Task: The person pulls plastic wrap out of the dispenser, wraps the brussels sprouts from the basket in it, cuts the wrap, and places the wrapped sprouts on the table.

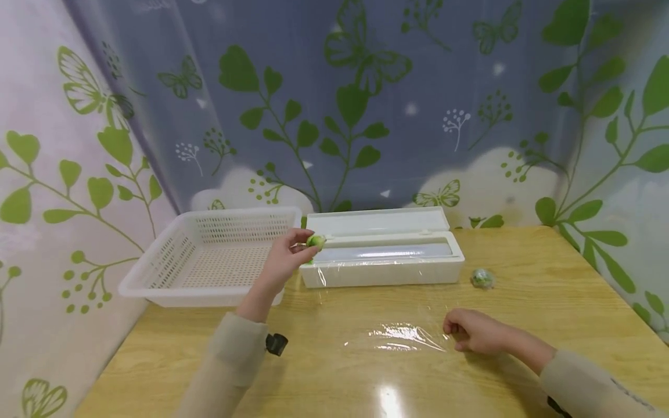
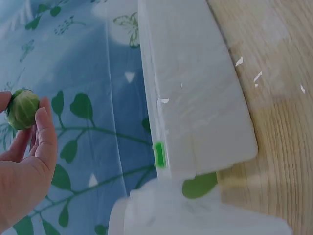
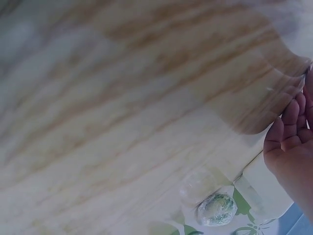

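Note:
My left hand (image 1: 282, 258) pinches a small green Brussels sprout (image 1: 315, 241) between thumb and fingers, above the left end of a white cling film box (image 1: 384, 274). The left wrist view shows the sprout (image 2: 23, 109) bare, with its leaves visible. Inside the box lies a roll of film (image 1: 387, 251), and the lid (image 1: 376, 220) is tipped back. A clear sheet of cling film (image 1: 405, 337) stretches from the box over the table toward me. Its right edge is pinched by my right hand (image 1: 477, 332), with the fingers curled in.
Left of the box stands a white perforated plastic basket (image 1: 157, 273). A film-wrapped sprout (image 1: 482, 278) sits on the wooden table (image 1: 564, 290) beyond my right hand. Behind everything hangs a leaf-and-butterfly patterned curtain (image 1: 418, 128).

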`<state>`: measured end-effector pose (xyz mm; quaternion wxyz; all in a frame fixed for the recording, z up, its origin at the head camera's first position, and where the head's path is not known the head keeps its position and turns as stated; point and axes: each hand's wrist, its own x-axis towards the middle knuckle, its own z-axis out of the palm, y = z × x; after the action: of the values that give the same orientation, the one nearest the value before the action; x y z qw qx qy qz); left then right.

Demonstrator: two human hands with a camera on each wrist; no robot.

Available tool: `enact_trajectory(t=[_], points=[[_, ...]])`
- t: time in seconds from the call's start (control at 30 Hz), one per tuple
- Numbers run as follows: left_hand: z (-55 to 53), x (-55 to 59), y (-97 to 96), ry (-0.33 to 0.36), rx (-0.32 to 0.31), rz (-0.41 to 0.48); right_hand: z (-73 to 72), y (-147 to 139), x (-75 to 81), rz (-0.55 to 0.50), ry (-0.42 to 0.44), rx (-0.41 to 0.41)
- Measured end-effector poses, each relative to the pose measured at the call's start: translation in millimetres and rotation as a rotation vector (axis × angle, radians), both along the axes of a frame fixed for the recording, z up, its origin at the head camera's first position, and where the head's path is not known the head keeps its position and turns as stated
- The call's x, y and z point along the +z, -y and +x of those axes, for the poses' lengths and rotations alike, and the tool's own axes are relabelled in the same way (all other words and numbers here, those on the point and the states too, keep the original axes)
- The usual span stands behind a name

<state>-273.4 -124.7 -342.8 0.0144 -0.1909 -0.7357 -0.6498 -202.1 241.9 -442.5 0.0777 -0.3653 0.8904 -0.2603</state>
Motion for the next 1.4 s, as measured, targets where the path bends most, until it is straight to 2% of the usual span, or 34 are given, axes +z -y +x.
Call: enact_trajectory(t=[0.03,0.07,0.13,0.2,0.37,0.5,0.63,0.7,0.83,1.0,1.17,1.4], points=[[2.8,3.5,-6.4,0.007,0.013,-0.039,-0.6,0,0.3,-0.001,-0.002,0.001],[17.2,17.3,-16.0,0.028,0.041,-0.1,-1.3,-1,0.8,-0.004,-0.005,0.003],[22.3,21.5,-26.4,0.041,0.029,-0.155,-2.3,-1,1.4,-0.007,-0.008,0.01],[22.0,19.3,-35.8,0.055,0.011,-0.186,-2.9,-1,1.2,-0.012,-0.01,0.012],[10.7,-5.8,-54.7,0.079,-0.105,-0.293,-2.0,0,-2.6,-0.017,0.001,0.012],[8.6,-27.0,-70.2,0.046,-0.197,-0.471,-0.3,2,-6.1,-0.02,0.025,0.013],[14.4,-46.2,-82.8,0.006,-0.287,-0.635,1.2,3,-8.6,-0.027,0.031,0.016],[18.8,-54.5,-87.7,0.007,-0.335,-0.688,1.9,3,-9.5,-0.023,0.031,0.014],[28.1,-63.4,-95.1,0.004,-0.386,-0.774,2.8,3,-9.1,-0.015,0.029,0.012],[30.6,-66.4,-100.1,-0.022,-0.387,-0.835,2.3,2,-7.2,-0.007,0.002,0.012],[25.6,-67.7,-101.4,-0.032,-0.349,-0.864,0.6,-1,-4.4,-0.008,-0.034,0.009],[19.1,-73.6,-102.1,-0.013,-0.313,-0.876,-0.2,-2,-0.9,-0.003,-0.019,0.007]])
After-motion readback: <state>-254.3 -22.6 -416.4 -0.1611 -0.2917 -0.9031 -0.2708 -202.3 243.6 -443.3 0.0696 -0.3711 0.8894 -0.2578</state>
